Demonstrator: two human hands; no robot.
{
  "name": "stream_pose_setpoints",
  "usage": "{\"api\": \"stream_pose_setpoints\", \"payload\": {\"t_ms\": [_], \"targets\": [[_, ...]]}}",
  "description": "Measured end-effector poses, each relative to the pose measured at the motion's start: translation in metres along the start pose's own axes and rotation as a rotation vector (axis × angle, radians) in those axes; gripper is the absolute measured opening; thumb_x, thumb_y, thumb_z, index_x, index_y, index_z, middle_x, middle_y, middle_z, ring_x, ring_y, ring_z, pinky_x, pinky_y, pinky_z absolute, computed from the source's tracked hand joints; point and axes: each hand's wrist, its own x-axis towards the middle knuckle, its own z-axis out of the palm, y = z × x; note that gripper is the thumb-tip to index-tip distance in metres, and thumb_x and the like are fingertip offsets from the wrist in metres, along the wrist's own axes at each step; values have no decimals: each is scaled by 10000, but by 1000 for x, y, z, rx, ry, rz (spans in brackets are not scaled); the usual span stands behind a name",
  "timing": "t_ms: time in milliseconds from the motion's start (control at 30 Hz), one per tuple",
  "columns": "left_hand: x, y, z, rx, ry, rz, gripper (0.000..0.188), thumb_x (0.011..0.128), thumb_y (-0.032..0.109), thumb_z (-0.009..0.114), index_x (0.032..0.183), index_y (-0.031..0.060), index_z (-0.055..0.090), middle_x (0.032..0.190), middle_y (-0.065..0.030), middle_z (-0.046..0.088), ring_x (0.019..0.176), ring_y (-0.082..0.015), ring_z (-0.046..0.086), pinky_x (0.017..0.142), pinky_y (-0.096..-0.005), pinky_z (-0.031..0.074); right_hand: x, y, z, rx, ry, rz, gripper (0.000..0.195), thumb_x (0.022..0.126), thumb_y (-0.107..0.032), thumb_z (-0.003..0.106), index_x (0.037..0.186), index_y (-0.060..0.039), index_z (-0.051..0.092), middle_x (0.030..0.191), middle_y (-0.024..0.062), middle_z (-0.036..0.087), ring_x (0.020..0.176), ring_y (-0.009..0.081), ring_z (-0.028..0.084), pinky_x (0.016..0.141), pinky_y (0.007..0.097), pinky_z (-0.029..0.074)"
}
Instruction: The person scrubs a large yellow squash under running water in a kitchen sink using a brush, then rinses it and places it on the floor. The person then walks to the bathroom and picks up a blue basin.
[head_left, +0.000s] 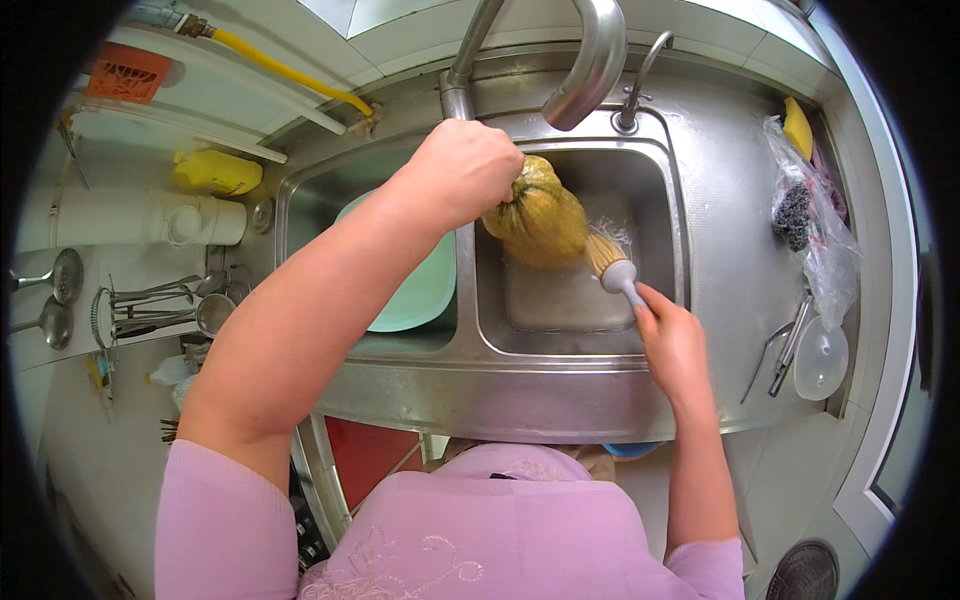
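A yellow-brown ribbed pumpkin (551, 225) is held over the right basin of a steel sink (570, 300). My left hand (469, 169) grips it at the stem end, fingers partly hidden behind the fist. In my right hand (671, 337) is the grey handle of a scrub brush (616, 271). Its tan bristles touch, or lie very near, the pumpkin's lower right side. Splashing water shows just beyond the bristles.
A steel faucet (589, 75) arches above the sink, with a slimmer tap (637, 90) to its right. The left basin holds a mint-green tub (416, 300). On the right counter lie a plastic bag (832, 255), a steel-wool scrubber (792, 217) and a translucent bowl (821, 360). Utensils (157, 307) hang at left.
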Motion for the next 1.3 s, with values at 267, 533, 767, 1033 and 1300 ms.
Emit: {"api": "stream_pose_setpoints", "payload": {"t_ms": [267, 533, 767, 1033, 1300], "targets": [[12, -8, -2, -25, 5, -46, 260, 770, 308, 735, 737, 55, 690, 738, -135, 663, 753, -336, 655, 676, -439, 522, 71, 54, 60, 253, -86, 133, 346, 912, -229, 598, 1213, -68, 657, 927, 175, 707, 872, 257, 679, 796, 381, 518], [0, -18, 10, -35, -23, -34, 277, 787, 327, 720, 731, 57, 687, 717, -134, 658, 754, -331, 656, 683, -438, 519, -1, -8, 4, 324, 54, -57, 310, 921, -175, 602, 1214, -97, 664, 852, 157, 696, 742, 263, 657, 728, 376, 509], [-2, -11, 4, 67, -61, -62, 315, 777, 368, 736, 751, 54, 716, 752, -129, 685, 775, -320, 673, 691, -413, 530, 54, 37, 51, -224, 122, -114, 299, 909, -204, 596, 1194, -134, 650, 923, 228, 683, 868, 408, 659, 784, 508, 515], [9, -7, 1, 34, -59, -67, 359, 804, 413, 705, 742, 59, 715, 721, -146, 675, 744, -335, 665, 685, -439, 526, 55, 36, 46, 4, -51, 46, 336, 908, -220, 590, 1224, -126, 655, 1066, 217, 672, 1022, 388, 635, 898, 433, 501], [10, -13, 5, -14, -102, -151, 366, 797, 414, 711, 770, 49, 720, 762, -156, 680, 785, -330, 670, 712, -437, 531, 4, -16, -6, 448, 72, -224, 301, 915, -172, 623, 1202, -93, 666, 946, 184, 703, 794, 278, 665, 763, 345, 505]]}}
